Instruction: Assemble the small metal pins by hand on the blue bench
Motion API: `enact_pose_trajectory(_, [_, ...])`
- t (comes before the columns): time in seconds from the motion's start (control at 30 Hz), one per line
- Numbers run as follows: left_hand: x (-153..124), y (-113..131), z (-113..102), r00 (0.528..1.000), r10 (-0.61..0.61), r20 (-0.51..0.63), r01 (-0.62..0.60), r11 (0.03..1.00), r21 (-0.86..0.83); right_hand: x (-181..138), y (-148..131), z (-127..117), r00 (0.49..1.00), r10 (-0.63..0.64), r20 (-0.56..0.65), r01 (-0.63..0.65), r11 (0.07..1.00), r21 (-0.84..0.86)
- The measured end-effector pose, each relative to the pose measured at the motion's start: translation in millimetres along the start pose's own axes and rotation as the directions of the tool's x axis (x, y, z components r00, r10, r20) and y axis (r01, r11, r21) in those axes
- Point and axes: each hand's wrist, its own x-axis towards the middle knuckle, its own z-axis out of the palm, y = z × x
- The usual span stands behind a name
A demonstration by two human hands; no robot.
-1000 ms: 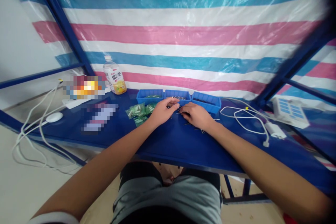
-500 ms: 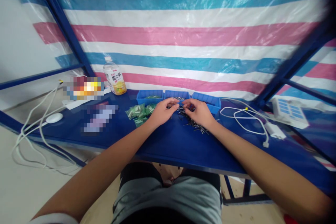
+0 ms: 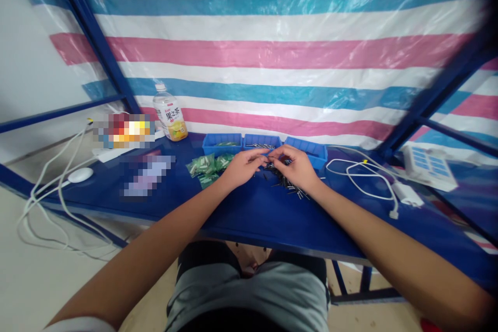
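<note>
My left hand (image 3: pixel 243 167) and my right hand (image 3: pixel 296 167) meet fingertip to fingertip just above the blue table (image 3: pixel 249 207), each closed in a pinch on a tiny piece I cannot make out. Beneath them lies a scatter of small dark pins (image 3: pixel 290 187). Three blue trays (image 3: pixel 264 141) stand in a row just behind the hands. Small green packets (image 3: pixel 204 165) lie left of my left hand.
A drink bottle (image 3: pixel 170 114) stands at the back left, with a white mouse (image 3: pixel 80 174) and white cables (image 3: pixel 46 192) further left. A white charger with its cable (image 3: pixel 404 193) and a white power strip (image 3: pixel 430 166) lie on the right. A striped tarp hangs behind.
My right hand has lifted off the pins on the table and come up to meet my left hand's fingertips. The left hand has shifted slightly towards it.
</note>
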Motion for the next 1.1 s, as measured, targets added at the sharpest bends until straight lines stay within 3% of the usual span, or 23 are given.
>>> enact_pose_trajectory(0.27, [-0.1,4.3,-4.1,0.995,-0.043,-0.086,0.047,0.998,0.042,-1.0,3.4,4.4,0.997,0.021,0.068,-0.023,0.999,0.03])
enact_pose_trajectory(0.4, [-1.6,2.1,-6.2,0.995,-0.003,-0.098,0.014,0.993,0.114,-2.1,2.1,7.5,0.986,0.132,0.106,-0.144,0.983,0.118])
enact_pose_trajectory(0.53, [-3.2,6.1,-4.9,0.997,0.022,-0.075,-0.009,0.984,0.179,-2.4,2.3,8.1,0.972,0.23,0.055,-0.235,0.965,0.118])
enact_pose_trajectory(0.73, [-3.2,9.1,0.7,0.999,0.049,-0.017,-0.048,0.998,0.032,-1.0,7.1,4.0,0.982,0.19,0.008,-0.189,0.97,0.154])
enact_pose_trajectory(0.93, [-2.8,5.5,-0.1,0.997,0.042,-0.059,-0.041,0.999,0.018,0.8,1.9,-2.1,0.995,0.093,-0.027,-0.094,0.995,-0.041])
enact_pose_trajectory(1.1, [-3.1,3.5,0.2,1.0,0.0,-0.012,-0.001,1.0,-0.016,-0.4,-2.5,-1.5,0.994,0.095,-0.061,-0.1,0.991,-0.084])
